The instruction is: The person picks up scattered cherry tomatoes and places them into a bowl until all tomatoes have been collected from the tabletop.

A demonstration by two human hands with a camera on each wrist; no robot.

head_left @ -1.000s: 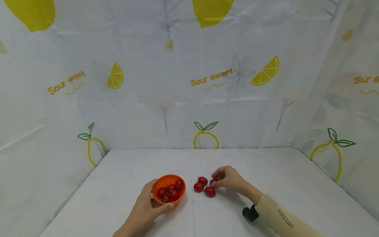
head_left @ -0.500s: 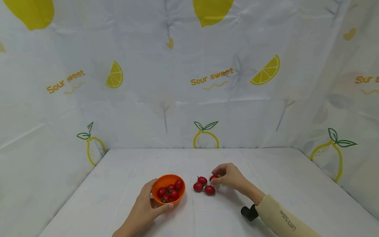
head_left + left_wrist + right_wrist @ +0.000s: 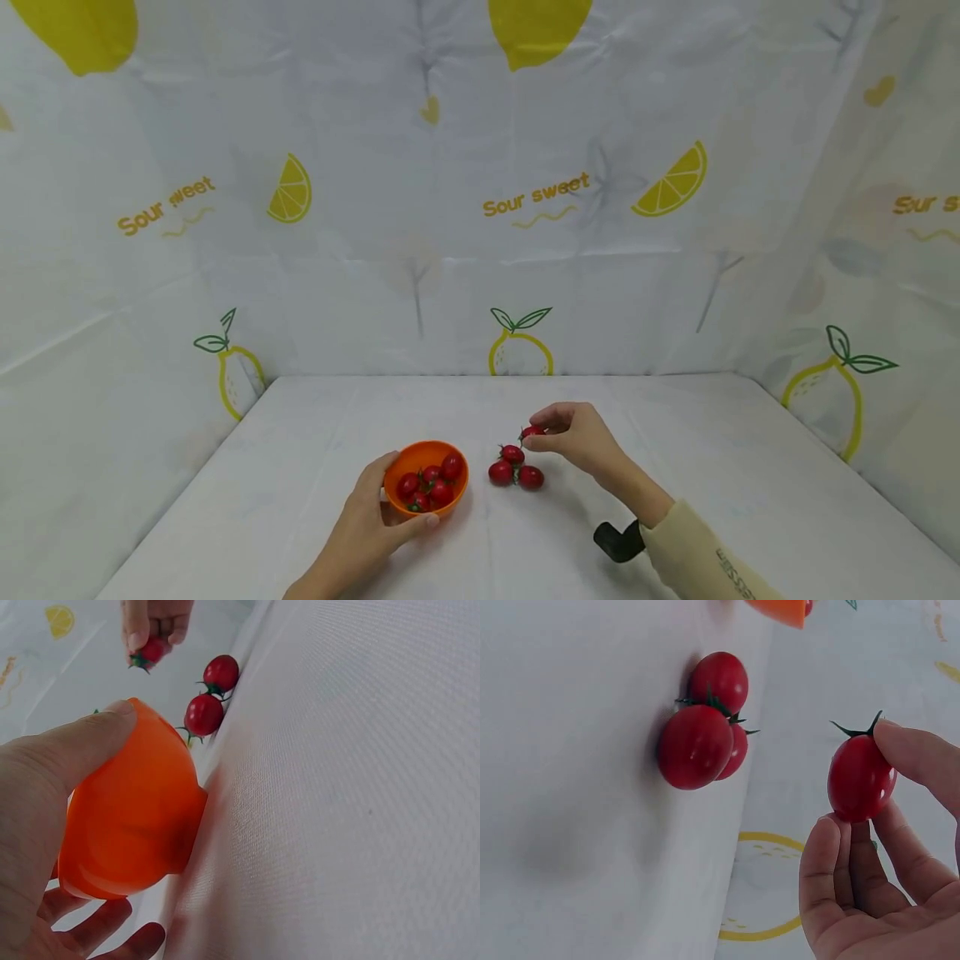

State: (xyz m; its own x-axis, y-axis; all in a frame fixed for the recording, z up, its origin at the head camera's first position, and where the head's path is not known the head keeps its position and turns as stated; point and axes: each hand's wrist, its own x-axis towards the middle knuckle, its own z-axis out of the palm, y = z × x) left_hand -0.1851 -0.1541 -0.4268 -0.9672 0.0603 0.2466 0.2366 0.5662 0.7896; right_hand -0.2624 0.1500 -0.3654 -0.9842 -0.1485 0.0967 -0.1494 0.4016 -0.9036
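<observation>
An orange bowl (image 3: pixel 408 460) stands on the table with several cherry tomatoes (image 3: pixel 441 492) inside. My left hand (image 3: pixel 367 517) grips it from the left, thumb on the near side and fingers round the far side. In the right wrist view my right hand (image 3: pixel 885 885) pinches one cherry tomato (image 3: pixel 861 778) with a green stem between thumb and fingers, lifted off the cloth. Below and left of that hand lie three more cherry tomatoes (image 3: pixel 696 747), bunched together on the table. Both wrists are bare near the hands.
White cloth covers the table (image 3: pixel 300 467), and a lemon-printed curtain (image 3: pixel 420 292) rises behind and on both sides. A black fixture (image 3: pixel 618 542) sits under the right forearm, by the beige sleeve (image 3: pixel 697 550).
My right hand has raised its cherry tomato off the table and shifted it slightly left and away from the other three. The left hand and bowl have stayed in place.
</observation>
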